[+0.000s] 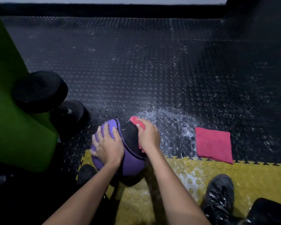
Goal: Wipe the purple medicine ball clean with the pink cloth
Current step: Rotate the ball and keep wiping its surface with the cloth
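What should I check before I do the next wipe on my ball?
1. Ball steadied: left hand rests flat on the purple medicine ball: ok.
2. Cloth held: right hand grips the pink cloth: ok.
3. Cloth on ball: it touches the black panel: ok.
4. Spare cloth lies folded, apart, to the right: ok.
5. Ball already clean: cannot tell.

Purple medicine ball (131,161) with black mesh panel; pink cloth (134,120); black studded floor (136,62); yellow studded tiles (233,172); green ribbed mat (15,127).
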